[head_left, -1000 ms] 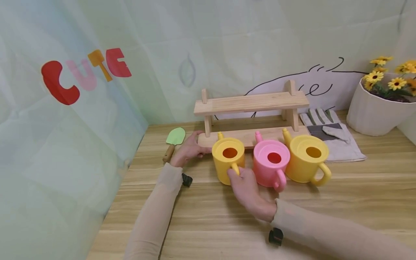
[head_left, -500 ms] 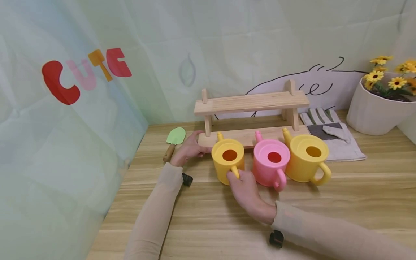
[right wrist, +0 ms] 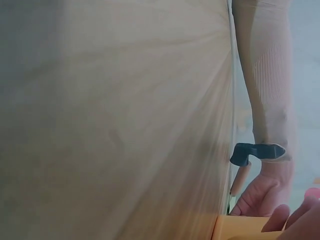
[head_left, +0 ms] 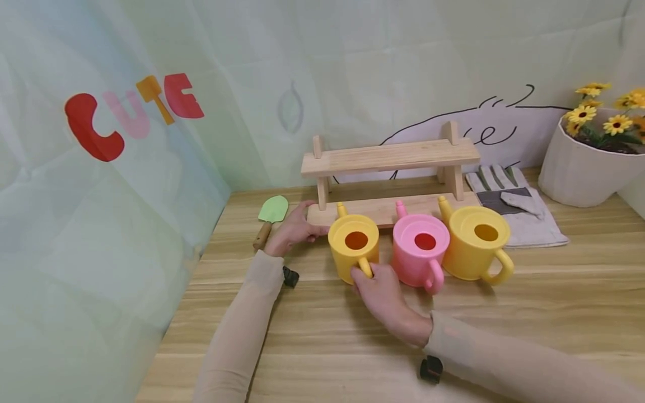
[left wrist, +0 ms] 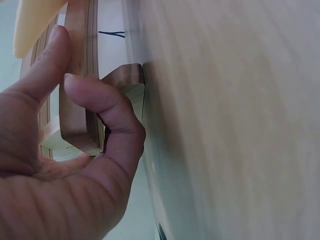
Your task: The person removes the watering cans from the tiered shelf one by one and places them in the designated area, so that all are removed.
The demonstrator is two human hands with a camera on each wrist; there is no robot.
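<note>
My left hand (head_left: 294, 229) grips the left end of the lower board of a two-tier wooden shelf (head_left: 393, 157). In the left wrist view its fingers curl round the board's end (left wrist: 76, 120). With my right hand (head_left: 385, 296) I hold the handle of the left yellow watering can (head_left: 345, 254), which stands upright in front of the lower board, spout toward the shelf. Beside it stand a pink watering can (head_left: 415, 266) and a second yellow watering can (head_left: 463, 254), handles facing me. The right wrist view catches only part of the held can (right wrist: 245, 226) and some fingers.
A green trowel (head_left: 274, 210) with a wooden handle lies left of the shelf. To the right are a grey-white work glove (head_left: 529, 224) and a white pot (head_left: 579, 165) of yellow flowers. Printed cloth (head_left: 262, 101) hangs behind and on the left of the wooden table (head_left: 312, 347).
Hardly anything differs. The left yellow watering can's rear tips very slightly and both hands keep their hold; the view shifts a little.
</note>
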